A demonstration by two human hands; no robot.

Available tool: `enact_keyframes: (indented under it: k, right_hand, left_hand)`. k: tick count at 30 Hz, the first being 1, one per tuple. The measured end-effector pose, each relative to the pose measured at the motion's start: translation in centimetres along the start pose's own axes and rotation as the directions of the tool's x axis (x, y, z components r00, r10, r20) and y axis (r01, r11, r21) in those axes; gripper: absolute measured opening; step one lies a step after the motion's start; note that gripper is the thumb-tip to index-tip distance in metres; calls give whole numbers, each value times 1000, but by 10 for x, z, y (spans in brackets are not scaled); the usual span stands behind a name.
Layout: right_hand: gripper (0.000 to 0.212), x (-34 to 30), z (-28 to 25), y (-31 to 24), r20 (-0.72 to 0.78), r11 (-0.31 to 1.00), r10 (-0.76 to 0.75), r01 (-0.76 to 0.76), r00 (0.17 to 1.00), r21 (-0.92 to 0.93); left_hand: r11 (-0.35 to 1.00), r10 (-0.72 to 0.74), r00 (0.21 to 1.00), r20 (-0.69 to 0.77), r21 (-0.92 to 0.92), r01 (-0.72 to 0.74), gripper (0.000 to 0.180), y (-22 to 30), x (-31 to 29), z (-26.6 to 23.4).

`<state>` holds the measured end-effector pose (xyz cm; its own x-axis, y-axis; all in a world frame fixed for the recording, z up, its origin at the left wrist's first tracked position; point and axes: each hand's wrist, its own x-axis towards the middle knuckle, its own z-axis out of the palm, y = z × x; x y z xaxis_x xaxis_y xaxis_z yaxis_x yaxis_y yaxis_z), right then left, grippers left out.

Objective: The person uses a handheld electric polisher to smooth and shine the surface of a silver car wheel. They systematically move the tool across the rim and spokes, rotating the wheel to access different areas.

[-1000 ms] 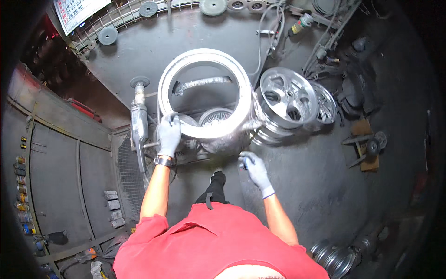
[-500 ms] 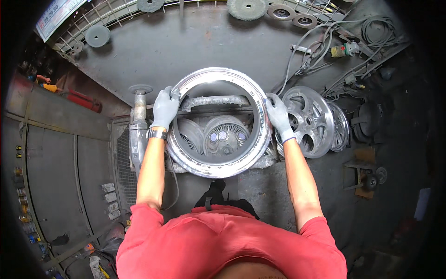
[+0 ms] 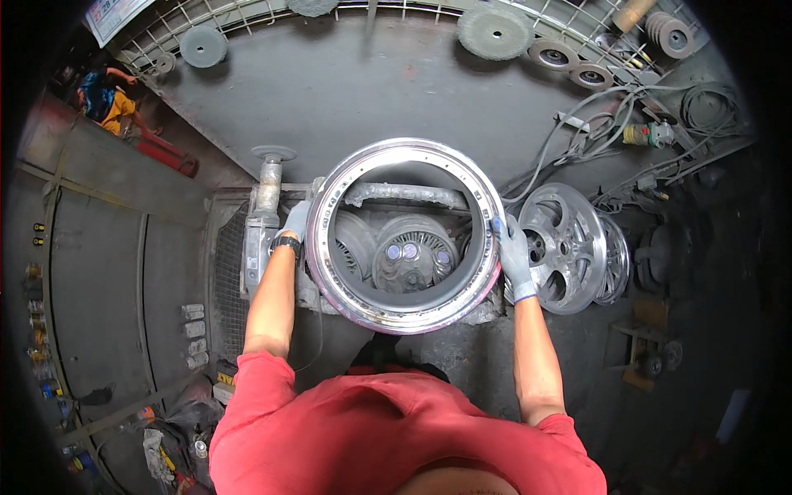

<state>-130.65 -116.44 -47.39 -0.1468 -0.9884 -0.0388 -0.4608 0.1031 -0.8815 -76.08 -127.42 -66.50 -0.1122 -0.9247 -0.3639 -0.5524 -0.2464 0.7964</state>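
Note:
Before me I hold a shiny metal wheel rim (image 3: 404, 154), an open ring with a row of small holes round its inner band. My left hand (image 3: 294, 221), in a grey glove, grips its left edge; most of those fingers are hidden behind the ring. On the opposite edge my right hand (image 3: 516, 257), gloved too, is closed on the rim with blue-marked fingertips in front. Through the opening show a dusty finned round part (image 3: 414, 262) and a crusted horizontal bar (image 3: 404, 195).
Spoked alloy wheels (image 3: 565, 247) lean beside my right hand. A machine with an upright spindle (image 3: 269, 194) stands left of the rim. Abrasive discs (image 3: 495, 31) line a wire rack at the back. Cables and an angle grinder (image 3: 648, 134) lie far right. Another person (image 3: 111, 99) is at the upper left.
The rim has tilted, and its lower outer side now shows a purplish edge. My left hand has slid down the left edge and farther behind it. The head view has shifted.

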Motion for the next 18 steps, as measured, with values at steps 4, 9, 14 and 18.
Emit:
enact_keyframes:
  k: [4,9,14,18]
  right_hand:
    - [50,-3,2,-5,-6,999,-23,23,1000,-27]
    - [44,-12,-1,2,-185,948,-192,133,964,-290]
    - [32,-37,35,-103,-349,927,-363,297,864,-227]
    - [53,-61,64,-170,270,547,-167,-139,948,825]
  left_hand:
    - [991,108,992,-64,-70,-112,37,-7,-12,5]
    - [824,-142,955,-261,-566,-33,29,139,-77,-21]
    - [765,99,900,-425,-546,-342,21,244,-185,-42]
    - [792,337,900,-275,-435,-429,23,297,-283,6]
